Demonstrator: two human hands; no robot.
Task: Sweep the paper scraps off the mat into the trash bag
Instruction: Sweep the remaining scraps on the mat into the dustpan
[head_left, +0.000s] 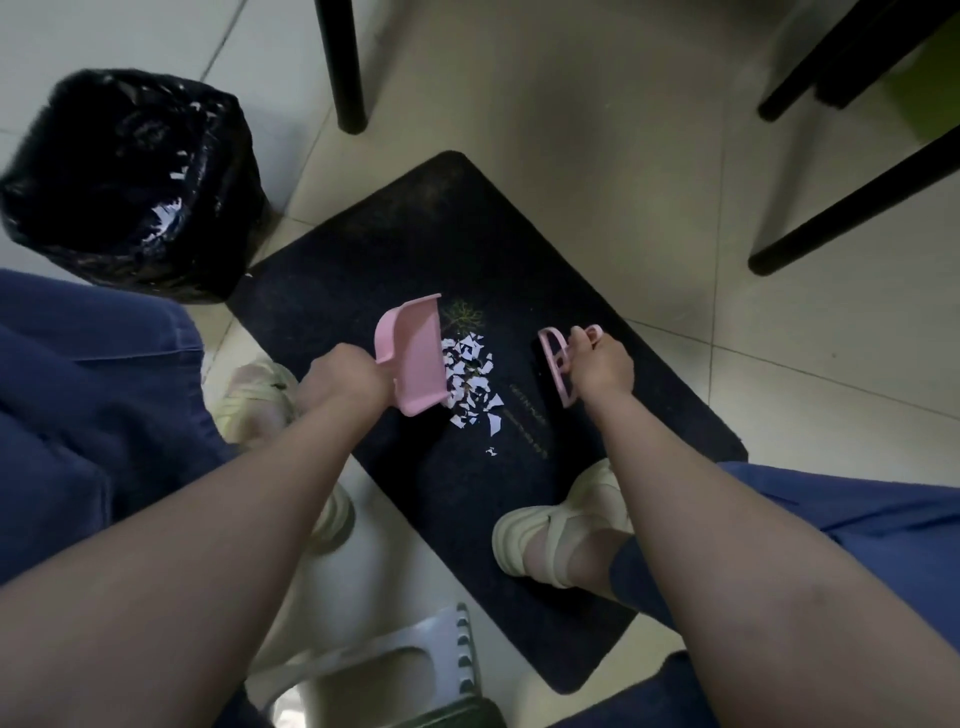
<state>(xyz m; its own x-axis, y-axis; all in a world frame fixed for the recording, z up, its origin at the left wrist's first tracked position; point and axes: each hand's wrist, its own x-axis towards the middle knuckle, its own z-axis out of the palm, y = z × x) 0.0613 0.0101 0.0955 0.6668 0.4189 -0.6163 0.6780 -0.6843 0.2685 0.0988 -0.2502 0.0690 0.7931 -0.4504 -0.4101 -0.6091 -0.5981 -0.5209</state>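
Observation:
A dark mat (395, 244) lies on the tiled floor. White paper scraps (470, 382) sit in a heap near its middle. My left hand (345, 382) grips a pink dustpan (415, 353) whose open edge touches the left side of the heap. My right hand (602, 364) grips a pink hand brush (556, 366), its dark bristles on the mat a short way right of the scraps. A black trash bag (130, 182) stands open at the upper left, off the mat, with some white scraps inside.
Black table or chair legs (343, 62) stand beyond the mat, with more legs (852, 202) at the right. My feet in cream sandals (561, 530) rest on and beside the mat's near edge. A white stool (374, 665) is under me.

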